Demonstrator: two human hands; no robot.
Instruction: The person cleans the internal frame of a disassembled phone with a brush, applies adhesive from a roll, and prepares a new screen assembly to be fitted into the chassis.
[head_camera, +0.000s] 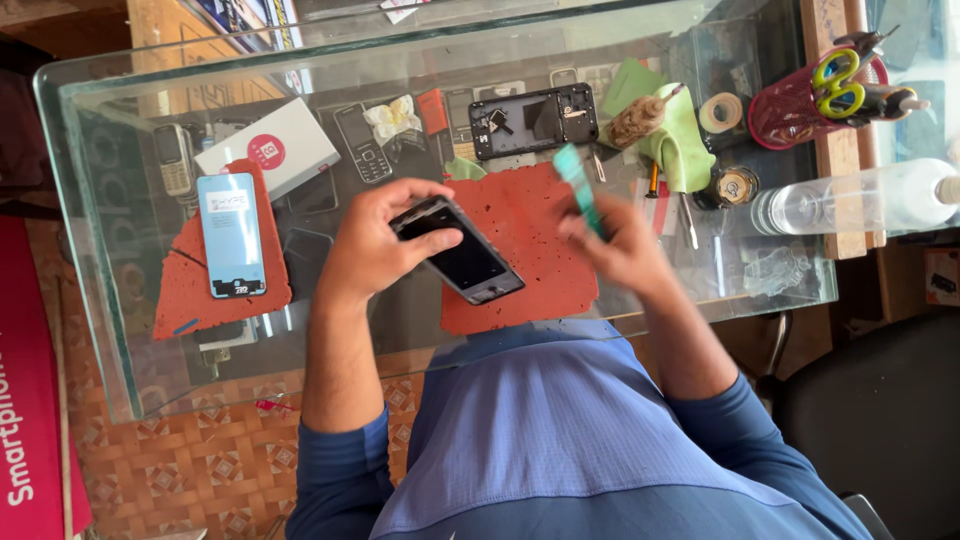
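Phone repair shop: a glass counter (100, 330) displays old handsets (174, 158) beneath; an opened phone (533, 120), red work mats (530, 250) and tool cup (800, 105) (scissors included) sit above.

The teal tool (578, 185) is motion-blurred, and the left hand (375, 245) hides the phone's (462, 255) upper corner.

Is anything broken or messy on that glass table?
Yes. A phone back shell lies opened up, its insides showing, at the far side of the glass table. The red mat looks worn, with ragged edges and dark specks. The left hand holds a dark phone; whether it is damaged cannot be told.
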